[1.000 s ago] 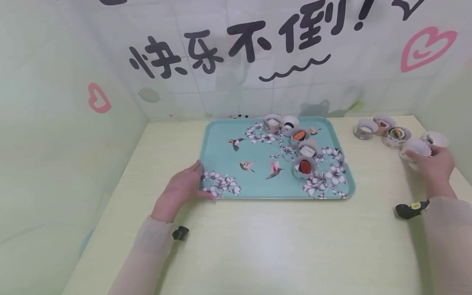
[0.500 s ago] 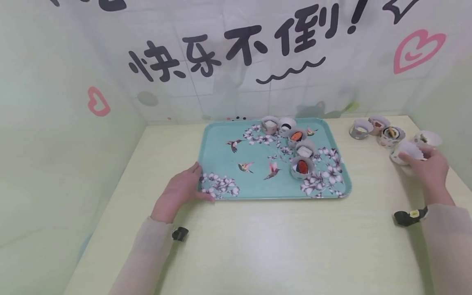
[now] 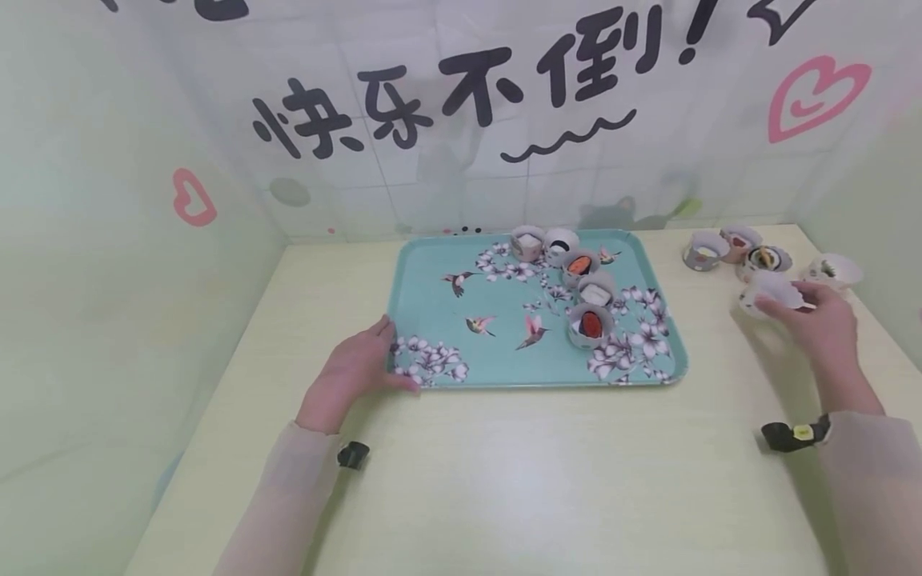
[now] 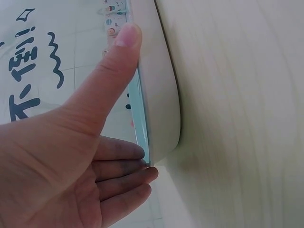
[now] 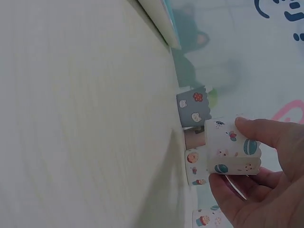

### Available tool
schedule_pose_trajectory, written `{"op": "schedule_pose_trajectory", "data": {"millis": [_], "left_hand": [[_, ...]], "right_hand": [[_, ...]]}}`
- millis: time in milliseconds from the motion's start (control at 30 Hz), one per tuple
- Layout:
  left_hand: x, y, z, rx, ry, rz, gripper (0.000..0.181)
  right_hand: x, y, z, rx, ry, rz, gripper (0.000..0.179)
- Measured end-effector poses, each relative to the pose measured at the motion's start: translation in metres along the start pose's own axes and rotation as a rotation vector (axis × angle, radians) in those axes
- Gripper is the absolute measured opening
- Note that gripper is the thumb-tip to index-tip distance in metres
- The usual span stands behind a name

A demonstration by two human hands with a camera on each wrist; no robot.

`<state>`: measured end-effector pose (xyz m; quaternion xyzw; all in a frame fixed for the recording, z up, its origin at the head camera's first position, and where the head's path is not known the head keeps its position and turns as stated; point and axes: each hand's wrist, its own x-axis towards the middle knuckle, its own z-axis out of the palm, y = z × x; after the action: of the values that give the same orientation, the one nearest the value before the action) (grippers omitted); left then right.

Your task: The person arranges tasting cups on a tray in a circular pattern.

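Note:
A teal tray [image 3: 432, 280] printed with birds and flowers lies on the pale table, with several paper cups of food [image 3: 592, 323] along its right half. My left hand [image 3: 354, 370] rests at the tray's near left corner; the left wrist view shows the thumb [image 4: 114, 71] along the rim [image 4: 159, 95] and the fingers straight at the corner. My right hand [image 3: 817, 324] pinches a white paper cup [image 3: 769, 293] lifted off the table, to the right of the tray. In the right wrist view that paper cup [image 5: 232, 153] has small coloured prints.
Several more paper cups [image 3: 720, 248] stand at the table's back right corner, near the wall. A wall with black lettering and pink hearts [image 3: 814, 100] closes the back, and plain walls close both sides.
My right hand has lifted the white cup and carried it a little left, toward the tray. The left hand and the tray have stayed put.

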<state>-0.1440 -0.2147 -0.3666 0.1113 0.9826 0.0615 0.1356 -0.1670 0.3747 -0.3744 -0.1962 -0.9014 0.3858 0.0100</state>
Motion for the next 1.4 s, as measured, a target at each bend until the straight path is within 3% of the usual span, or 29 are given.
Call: {"op": "schedule_pose_trajectory", "data": {"millis": [800, 1400], "left_hand": [[0.002, 0.001, -0.003, 0.004, -0.037, -0.024, 0.122], [0.002, 0.002, -0.004, 0.013, -0.041, -0.027, 0.121]], "right_hand": [[-0.028, -0.041, 0.032, -0.028, -0.168, -0.274, 0.069], [-0.059, -0.072, 0.048, -0.007, -0.23, -0.361, 0.066]]}}
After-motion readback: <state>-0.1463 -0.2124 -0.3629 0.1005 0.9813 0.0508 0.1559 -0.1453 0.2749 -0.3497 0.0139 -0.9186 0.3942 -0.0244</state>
